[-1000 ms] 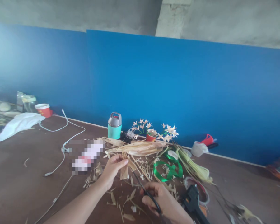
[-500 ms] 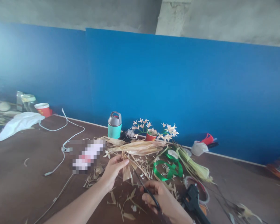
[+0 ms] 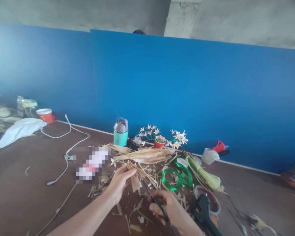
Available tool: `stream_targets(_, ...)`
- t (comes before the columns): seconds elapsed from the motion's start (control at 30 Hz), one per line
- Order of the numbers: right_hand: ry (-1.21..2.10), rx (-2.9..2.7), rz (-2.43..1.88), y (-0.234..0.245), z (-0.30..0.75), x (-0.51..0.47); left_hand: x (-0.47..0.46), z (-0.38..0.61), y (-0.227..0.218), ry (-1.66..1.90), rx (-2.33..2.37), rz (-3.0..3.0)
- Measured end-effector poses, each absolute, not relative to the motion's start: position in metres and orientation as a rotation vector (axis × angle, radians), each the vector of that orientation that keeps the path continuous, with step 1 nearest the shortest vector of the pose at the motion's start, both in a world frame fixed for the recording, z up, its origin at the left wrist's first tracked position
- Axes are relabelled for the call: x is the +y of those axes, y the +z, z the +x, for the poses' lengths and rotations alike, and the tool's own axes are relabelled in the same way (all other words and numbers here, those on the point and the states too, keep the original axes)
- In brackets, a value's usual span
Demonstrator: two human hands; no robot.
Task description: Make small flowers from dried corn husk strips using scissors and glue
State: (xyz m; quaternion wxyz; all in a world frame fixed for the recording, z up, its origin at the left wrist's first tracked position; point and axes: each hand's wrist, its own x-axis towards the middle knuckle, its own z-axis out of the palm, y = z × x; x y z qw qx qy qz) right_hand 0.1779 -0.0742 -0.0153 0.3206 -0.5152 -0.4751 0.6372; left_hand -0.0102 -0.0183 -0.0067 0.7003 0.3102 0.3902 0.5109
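Observation:
My left hand (image 3: 123,180) is closed, pinching a strip of dried husk (image 3: 136,183) between thumb and fingers; part of the strip hangs below. In my right hand (image 3: 166,205) is a pair of scissors (image 3: 159,209) with black handles, the blades pointing up and left at the husk strip. Whether the blades are apart or together is too small to tell. Beyond my hands lies a pile of long dried husks (image 3: 147,155). Small cut husk scraps (image 3: 137,208) are scattered on the brown table (image 3: 39,170) below and around both hands.
Green ribbon (image 3: 173,183), a black glue gun (image 3: 203,209) and a tape roll (image 3: 215,200) lie to the right. Behind stand a turquoise flask (image 3: 120,132) and a pot of white flowers (image 3: 159,142). A pale stalk bundle (image 3: 204,172) and white cables (image 3: 76,144) flank the work area.
The husk strip in my left hand has shifted slightly and its hanging end sits a little to the right. The scissors hardly move. A dark shape now shows above the blue partition.

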Motion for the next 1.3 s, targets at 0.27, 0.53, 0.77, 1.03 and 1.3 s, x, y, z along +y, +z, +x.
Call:
stream_targets(0.27,1.670,-1.261,-1.379,-0.015,0.177,-0.074,-0.018,-0.010,-0.011,1.154,0.855,0.678)
stream_targets(0.53,1.652,-1.258,-1.366,-0.021,0.177,-0.073,-0.019,-0.008,-0.008,1.140,0.848,0.687)
stream_targets(0.77,1.636,-1.276,-1.375,-0.021,0.176,-0.074,-0.020,-0.008,-0.007,1.132,0.861,0.654)
stream_targets(1.03,1.627,-1.302,-1.365,-0.025,0.176,-0.071,-0.019,-0.008,-0.008,1.128,0.857,0.614)
stream_targets(1.3,1.605,-1.301,-1.440,-0.021,0.175,-0.072,-0.022,-0.007,-0.004,1.117,0.835,0.599)
